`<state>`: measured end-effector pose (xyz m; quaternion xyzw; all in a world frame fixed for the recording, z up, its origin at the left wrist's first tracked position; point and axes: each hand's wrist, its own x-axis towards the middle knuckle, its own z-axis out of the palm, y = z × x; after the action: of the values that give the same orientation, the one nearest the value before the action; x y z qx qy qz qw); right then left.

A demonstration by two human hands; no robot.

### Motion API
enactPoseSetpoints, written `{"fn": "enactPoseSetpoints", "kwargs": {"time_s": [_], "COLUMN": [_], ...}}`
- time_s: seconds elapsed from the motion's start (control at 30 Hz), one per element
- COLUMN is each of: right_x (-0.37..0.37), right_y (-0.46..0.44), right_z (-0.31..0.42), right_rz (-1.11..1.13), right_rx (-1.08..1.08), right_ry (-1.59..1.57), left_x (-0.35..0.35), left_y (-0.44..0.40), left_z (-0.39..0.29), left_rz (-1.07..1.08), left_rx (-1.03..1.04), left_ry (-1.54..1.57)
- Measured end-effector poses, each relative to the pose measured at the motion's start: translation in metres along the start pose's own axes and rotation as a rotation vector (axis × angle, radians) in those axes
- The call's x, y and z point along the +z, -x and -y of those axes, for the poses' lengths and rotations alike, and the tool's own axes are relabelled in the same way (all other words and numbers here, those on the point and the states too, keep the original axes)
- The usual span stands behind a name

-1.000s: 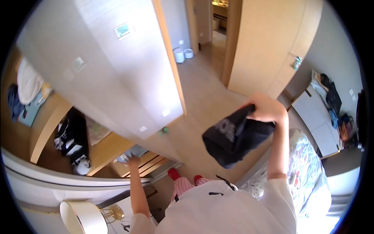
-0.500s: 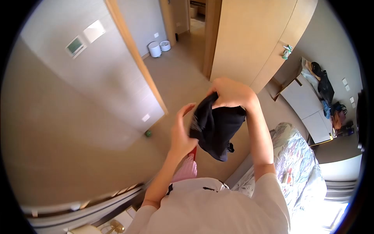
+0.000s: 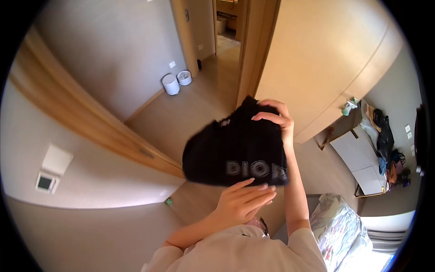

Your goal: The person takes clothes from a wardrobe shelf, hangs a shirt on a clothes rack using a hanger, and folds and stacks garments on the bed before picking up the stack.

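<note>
A black cloth item [image 3: 231,149] with pale lettering along its lower edge hangs in front of my chest, folded and partly spread. My right hand [image 3: 278,119] grips its upper right corner, fingers curled over the fabric. Below the lettering, my left hand [image 3: 244,201] touches the lower edge with its fingers stretched out and held flat. Whether the left thumb is behind the cloth cannot be seen.
A wooden door [image 3: 326,59] stands at the upper right, with a low grey cabinet [image 3: 358,158] bearing bags and clothes beyond it. Two white bins [image 3: 171,85] are by the wall. A bed [image 3: 337,226] lies at lower right.
The black cloth has turned and spread so its lettering faces me. My left hand has moved from its left side to beneath it. The view has swung; the doorway frame now crosses the left.
</note>
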<state>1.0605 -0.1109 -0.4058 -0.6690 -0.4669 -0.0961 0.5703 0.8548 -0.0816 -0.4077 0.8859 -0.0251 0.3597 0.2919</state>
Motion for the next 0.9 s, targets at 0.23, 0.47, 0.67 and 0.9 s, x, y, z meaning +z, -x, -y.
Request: {"fn": "enactPoseSetpoints", "kwargs": {"time_s": [0.23,0.47,0.67,0.9], "right_x": [0.083,0.149,0.222,0.249], "right_y": [-0.109,-0.275,-0.388,-0.511], "right_z": [-0.11,-0.205,-0.3,-0.416], "right_rz": [0.128,0.14,0.092,-0.042], "right_rx": [0.374,0.323,-0.038,-0.048], "right_ry": [-0.96,-1.073,-0.905,-0.406], "left_x": [0.005,0.06,0.053,-0.021], "left_y": [-0.129,-0.2,-0.257,-0.416], "left_z": [0.225,0.394,0.531,0.708], "left_rz": [-0.364,-0.235,-0.428,-0.357], "left_rx": [-0.287,-0.669,-0.666,-0.537], "left_ry": [0.012,0.132,-0.041,-0.278]}}
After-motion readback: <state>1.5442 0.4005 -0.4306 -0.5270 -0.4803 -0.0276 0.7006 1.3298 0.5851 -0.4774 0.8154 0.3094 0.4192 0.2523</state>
